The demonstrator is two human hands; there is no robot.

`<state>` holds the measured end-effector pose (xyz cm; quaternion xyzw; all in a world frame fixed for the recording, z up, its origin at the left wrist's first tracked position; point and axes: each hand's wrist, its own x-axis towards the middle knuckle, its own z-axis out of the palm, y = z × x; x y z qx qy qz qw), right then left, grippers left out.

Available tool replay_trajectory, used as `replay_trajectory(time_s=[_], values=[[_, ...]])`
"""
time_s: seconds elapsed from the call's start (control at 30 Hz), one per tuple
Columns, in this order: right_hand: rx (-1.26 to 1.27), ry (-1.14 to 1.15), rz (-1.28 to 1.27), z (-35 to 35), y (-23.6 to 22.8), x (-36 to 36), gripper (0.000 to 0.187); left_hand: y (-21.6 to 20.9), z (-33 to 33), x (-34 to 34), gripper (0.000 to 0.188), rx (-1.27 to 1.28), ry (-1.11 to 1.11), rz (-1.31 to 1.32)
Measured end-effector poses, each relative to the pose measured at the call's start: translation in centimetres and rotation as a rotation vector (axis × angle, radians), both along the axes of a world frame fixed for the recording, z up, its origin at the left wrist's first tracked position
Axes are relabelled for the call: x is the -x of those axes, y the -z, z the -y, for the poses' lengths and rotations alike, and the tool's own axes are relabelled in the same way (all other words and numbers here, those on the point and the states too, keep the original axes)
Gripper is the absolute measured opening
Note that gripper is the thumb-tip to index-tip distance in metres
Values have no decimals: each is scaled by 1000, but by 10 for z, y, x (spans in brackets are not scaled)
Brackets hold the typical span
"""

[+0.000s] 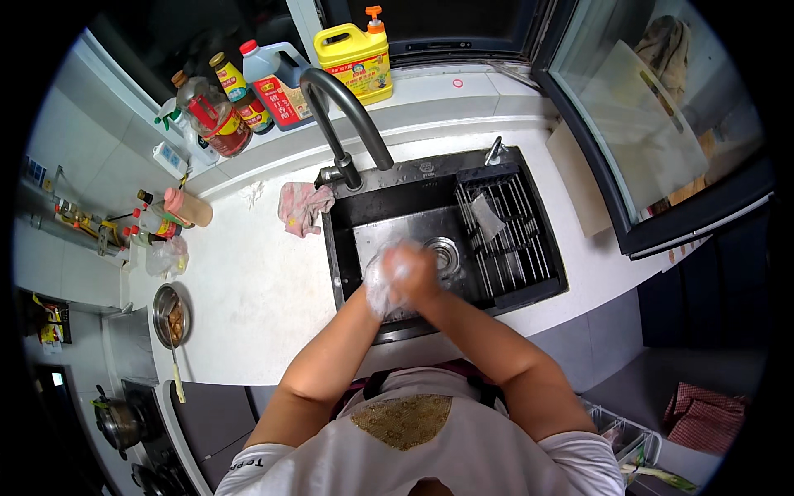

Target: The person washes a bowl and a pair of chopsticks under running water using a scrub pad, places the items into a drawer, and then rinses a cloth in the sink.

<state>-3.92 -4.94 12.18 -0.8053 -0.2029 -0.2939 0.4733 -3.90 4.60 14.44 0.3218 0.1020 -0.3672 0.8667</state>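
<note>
Over the black sink, my two hands are pressed together and smeared by motion. A white, foamy-looking covering lies over my left hand; whether it is suds or a thin cloth I cannot make out. My right hand lies across it, its fingers too blurred to read. The round drain shows just right of my hands. A grey faucet arches above the sink's back edge, and no water stream shows beneath it.
A drying rack spans the sink's right side. Left of the faucet lies a pink cloth. Several bottles and a yellow jug line the sill. A metal pan stands at the counter's left. An open window juts in at right.
</note>
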Motion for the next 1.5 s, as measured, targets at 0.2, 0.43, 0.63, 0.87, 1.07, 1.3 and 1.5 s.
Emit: replay_trajectory(time_s=[0.2, 0.43, 0.63, 0.87, 1.07, 1.3, 1.5], values=[[-21, 13, -36, -19, -13, 9, 17, 95, -25, -24, 32, 252, 52, -89], [-22, 229, -80, -17, -6, -9, 19, 65, -16, -15, 34, -98, -181, -105], [-98, 252, -114, 0, 10, -17, 21, 0, 13, -6, 37, -276, -184, -111], [-141, -7, 38, -15, -9, -1, 21, 89, -28, -16, 41, 176, -43, -85], [-311, 374, -438, 39, 18, -36, 37, -19, -19, -7, 38, -229, -260, -107], [-780, 301, -697, 77, -2, -33, 36, -18, -62, -17, 19, -126, -369, 183], [-522, -249, -871, 76, -15, -14, 24, -8, -61, -27, 17, -85, -413, 189]])
